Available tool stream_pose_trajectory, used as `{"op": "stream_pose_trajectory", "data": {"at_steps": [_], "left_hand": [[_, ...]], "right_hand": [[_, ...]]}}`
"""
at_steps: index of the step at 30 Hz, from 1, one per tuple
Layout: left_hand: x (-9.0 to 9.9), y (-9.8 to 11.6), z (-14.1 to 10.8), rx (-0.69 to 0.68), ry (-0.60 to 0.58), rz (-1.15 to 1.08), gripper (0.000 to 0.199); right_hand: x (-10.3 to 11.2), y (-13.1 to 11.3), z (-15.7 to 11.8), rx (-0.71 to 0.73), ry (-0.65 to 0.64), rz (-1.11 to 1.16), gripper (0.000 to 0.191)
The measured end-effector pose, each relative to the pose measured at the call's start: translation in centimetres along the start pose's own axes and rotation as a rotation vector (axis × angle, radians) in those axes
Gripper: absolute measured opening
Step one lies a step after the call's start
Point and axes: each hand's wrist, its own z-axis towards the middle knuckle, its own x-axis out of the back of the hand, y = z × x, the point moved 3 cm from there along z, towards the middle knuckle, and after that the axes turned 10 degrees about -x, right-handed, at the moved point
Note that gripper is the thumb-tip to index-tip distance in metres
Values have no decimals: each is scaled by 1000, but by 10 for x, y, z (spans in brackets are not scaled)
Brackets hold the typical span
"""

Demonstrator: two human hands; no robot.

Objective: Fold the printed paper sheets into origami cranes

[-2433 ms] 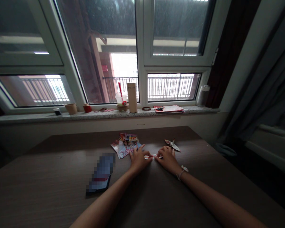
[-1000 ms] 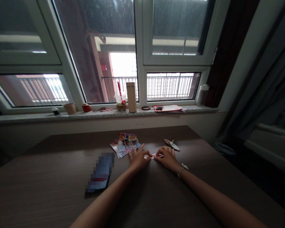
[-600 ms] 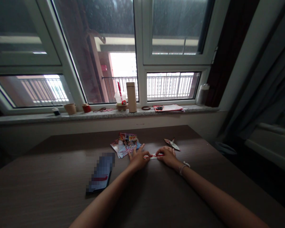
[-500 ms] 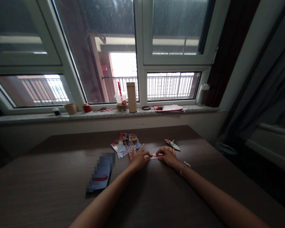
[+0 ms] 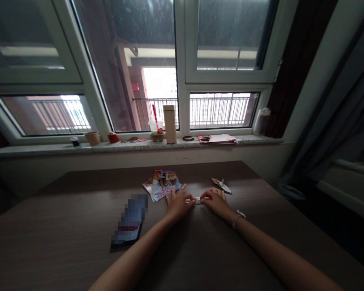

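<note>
Pale bracelet (image 5: 238, 219), right wrist.

1. Interior dim; cool daylight enters through the wide white-framed window (image 5: 181, 52), backlighting the scene.
2. Opening beyond the central pane blown out to white; buildings there washed faint. Hazy, speckled glare on upper glass.
3. Dark brown wood-grain table (image 5: 63, 218): soft sheen toward the window, diffuse shadow between the bare forearms (image 5: 139, 246).
4. Right side murky; long grey curtain (image 5: 336, 109) sinks into shadow, folds barely legible.
5. Wide-angle stretch: frames lean and spread toward the edges.
6. Coarse pixel blocks over the dark, flat phone (image 5: 129, 222).
7. Small red-and-white folded paper strip (image 5: 198, 200) soft, fine detail unreadable.
</note>
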Motion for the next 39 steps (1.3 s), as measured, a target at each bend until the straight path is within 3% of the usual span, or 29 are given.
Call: {"op": "stream_pose_trajectory", "data": {"at_steps": [14, 28, 39], "left_hand": [[1, 10, 6, -53, 34, 26, 12], [1, -7, 6, -29, -90, -24, 18], [-3, 3, -2, -9, 23, 30, 19]], "right_hand": [[-5, -5, 0, -44, 26, 4, 12], [-6, 4, 7, -63, -1, 36, 38], [-5, 1, -1, 10, 53, 10, 21]]}}
